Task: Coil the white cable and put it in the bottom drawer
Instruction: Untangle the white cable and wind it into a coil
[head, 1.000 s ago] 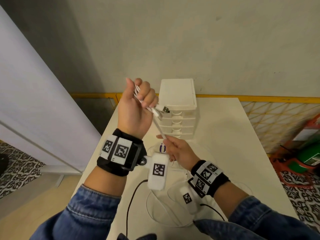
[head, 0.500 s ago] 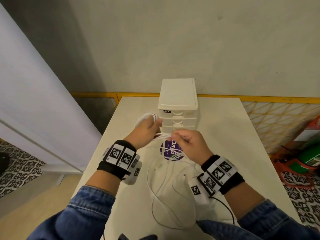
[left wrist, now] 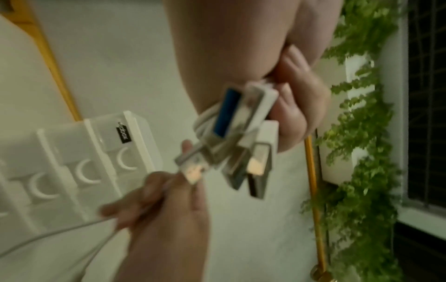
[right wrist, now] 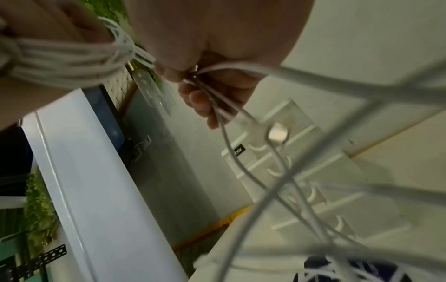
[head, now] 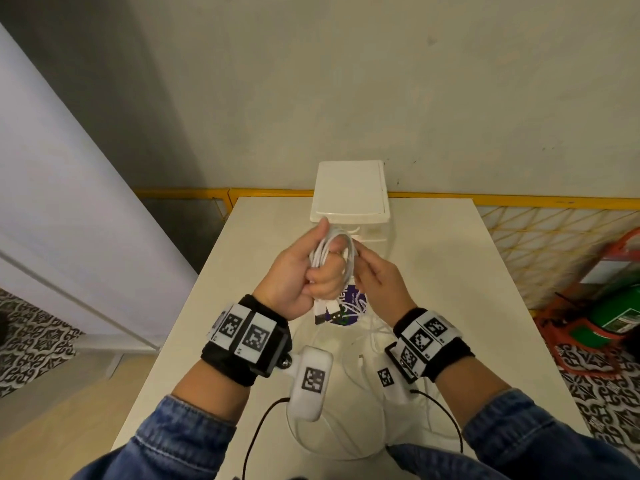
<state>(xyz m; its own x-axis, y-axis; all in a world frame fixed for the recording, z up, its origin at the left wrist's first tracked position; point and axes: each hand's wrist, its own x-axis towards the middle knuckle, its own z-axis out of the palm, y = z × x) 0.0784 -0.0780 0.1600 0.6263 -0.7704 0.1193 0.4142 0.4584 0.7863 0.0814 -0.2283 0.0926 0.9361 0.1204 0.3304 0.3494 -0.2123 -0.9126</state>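
Observation:
The white cable (head: 334,252) is looped several times round the fingers of my left hand (head: 322,268), held above the table in front of the white drawer unit (head: 349,192). Its USB plugs (head: 327,311) hang below that fist and fill the left wrist view (left wrist: 231,133). My right hand (head: 363,261) sits just right of the coil and pinches the loose strands (right wrist: 217,106). In the right wrist view the coil (right wrist: 67,63) is wrapped tight round the left hand. Slack cable (head: 346,427) lies on the table near me. The drawers (right wrist: 313,181) all look pushed in.
A white table (head: 450,289) carries the drawer unit at its far edge. Under my hands lies a round purple item (head: 355,308). A yellow rail (head: 519,200) runs behind the table. A white panel (head: 69,220) stands at left, and red and green things (head: 613,313) at right.
My left hand came down from its raised position, then turned upright with more loops round its fingers. My right hand rose from the table to beside the coil.

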